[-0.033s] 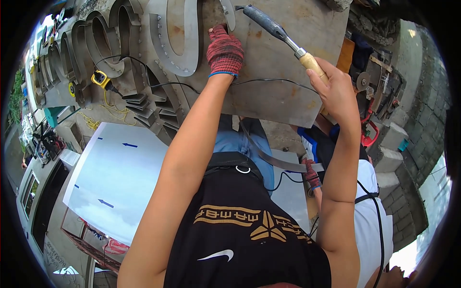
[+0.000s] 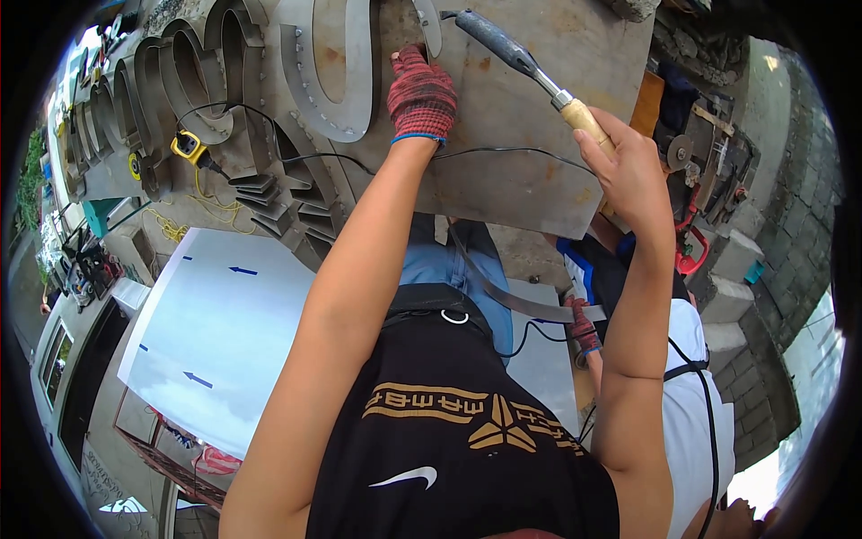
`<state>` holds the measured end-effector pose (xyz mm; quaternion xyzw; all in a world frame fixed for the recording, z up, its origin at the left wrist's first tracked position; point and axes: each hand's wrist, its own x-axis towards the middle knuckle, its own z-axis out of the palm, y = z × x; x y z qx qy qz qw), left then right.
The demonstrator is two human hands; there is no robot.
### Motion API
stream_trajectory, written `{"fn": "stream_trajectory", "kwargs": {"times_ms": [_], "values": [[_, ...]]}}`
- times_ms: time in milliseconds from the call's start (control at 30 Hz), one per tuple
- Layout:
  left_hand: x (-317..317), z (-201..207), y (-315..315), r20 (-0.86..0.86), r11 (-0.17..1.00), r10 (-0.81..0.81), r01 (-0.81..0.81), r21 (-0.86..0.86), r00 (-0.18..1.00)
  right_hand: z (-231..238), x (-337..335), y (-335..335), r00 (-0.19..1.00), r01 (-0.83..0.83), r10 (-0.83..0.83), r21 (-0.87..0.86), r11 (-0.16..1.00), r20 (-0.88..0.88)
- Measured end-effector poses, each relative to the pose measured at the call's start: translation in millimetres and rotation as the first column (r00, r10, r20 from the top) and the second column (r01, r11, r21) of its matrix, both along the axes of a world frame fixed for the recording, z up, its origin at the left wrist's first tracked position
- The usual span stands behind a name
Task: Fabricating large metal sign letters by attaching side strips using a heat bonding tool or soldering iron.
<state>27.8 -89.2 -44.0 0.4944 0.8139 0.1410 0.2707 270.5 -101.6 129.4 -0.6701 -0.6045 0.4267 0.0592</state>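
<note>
My right hand [image 2: 628, 166] is bare and wrapped round the wooden handle of a large soldering iron [image 2: 503, 45]. The iron's dark barrel slants up and left over the metal table. Its bent tip stops just beside a curved metal piece [image 2: 428, 25] at the top edge of the picture. My left hand [image 2: 422, 99], in a red and black knit glove with a blue cuff, rests on the table with its fingers curled in. Its fingertips lie at the lower end of that curved piece; what they pinch is hidden. To its left stands a U-shaped metal letter [image 2: 337, 121] with bright spots along its edge.
Several bent metal strips [image 2: 193, 76] stand at the left of the metal table [image 2: 521, 180]. A yellow tape measure [image 2: 189, 146] lies near them. A black cable [image 2: 516, 151] crosses the table. At right, a co-worker's gloved hand [image 2: 584, 325] holds a long metal strip [image 2: 512, 301]. Concrete blocks [image 2: 727, 301] stand beyond.
</note>
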Motion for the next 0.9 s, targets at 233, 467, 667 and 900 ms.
{"fn": "stream_trajectory", "kwargs": {"times_ms": [233,467,667,900], "values": [[-4,0,1,-0.005,0.999,0.009,-0.009,-0.032,1.0,-2,-6,3,1.0,-0.011,0.011,-0.027,1.0,0.008],[5,3,0,-0.014,0.997,0.005,-0.006,-0.072,1.0,-6,1,4,0.996,0.004,0.001,-0.067,0.998,0.084],[4,15,5,0.063,0.984,0.031,-0.02,-0.176,0.998,-10,1,8,0.998,-0.031,0.035,-0.074,0.997,0.06],[7,4,0,0.066,0.99,0.074,-0.065,-0.121,0.995,-13,4,12,1.0,0.026,-0.026,-0.136,0.99,0.004]]}}
